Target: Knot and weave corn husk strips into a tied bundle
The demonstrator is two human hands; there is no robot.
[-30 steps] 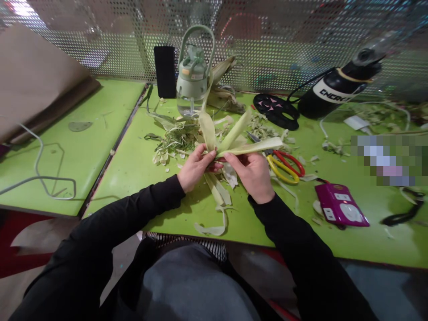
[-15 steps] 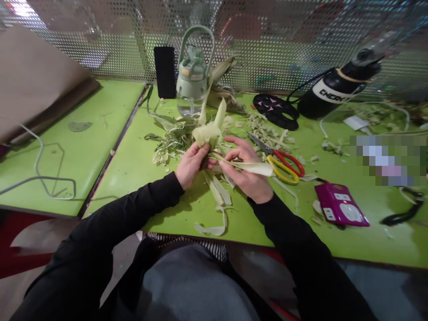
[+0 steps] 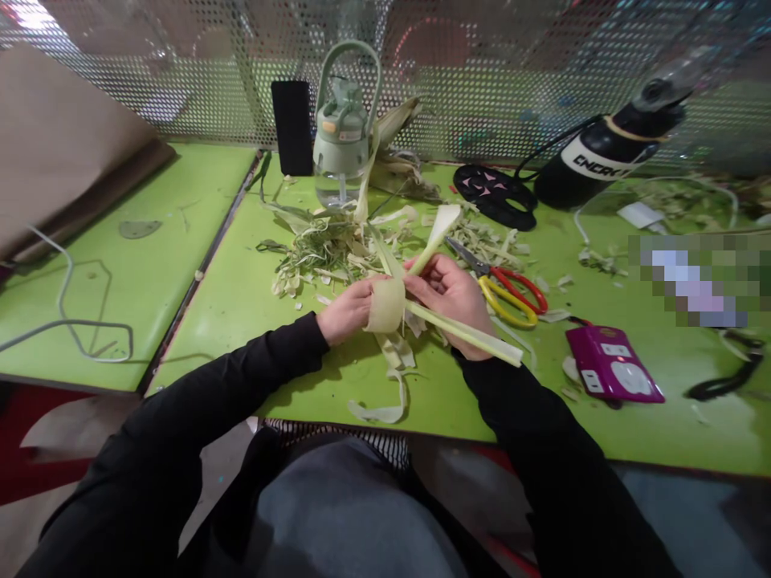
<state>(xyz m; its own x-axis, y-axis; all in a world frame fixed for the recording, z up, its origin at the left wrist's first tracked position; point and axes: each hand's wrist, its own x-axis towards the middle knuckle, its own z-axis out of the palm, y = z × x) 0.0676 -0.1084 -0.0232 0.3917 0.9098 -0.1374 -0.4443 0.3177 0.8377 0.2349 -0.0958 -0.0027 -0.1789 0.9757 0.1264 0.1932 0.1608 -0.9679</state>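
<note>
Both of my hands work a set of pale green leaf strips (image 3: 386, 305) just above the green table (image 3: 253, 305). My left hand (image 3: 346, 311) pinches the crossing of the strips, where one strip is folded over into a loop. My right hand (image 3: 449, 295) is closed around the other strips. One strip sticks up toward the back, and another (image 3: 475, 337) runs down to the right over my wrist. Cut strips (image 3: 391, 377) lie on the table under my hands.
Scissors (image 3: 511, 293) with red and yellow handles lie right of my hands. A heap of leaf scraps (image 3: 319, 249), a green bottle (image 3: 342, 136) and a black phone (image 3: 292, 127) stand behind. A pink device (image 3: 611, 376), a black bottle (image 3: 602, 156) and cables sit at the right.
One strip has been folded down over the crossing into a loop, and another has swung from level right to down-right over my right wrist. My hands stayed in place.
</note>
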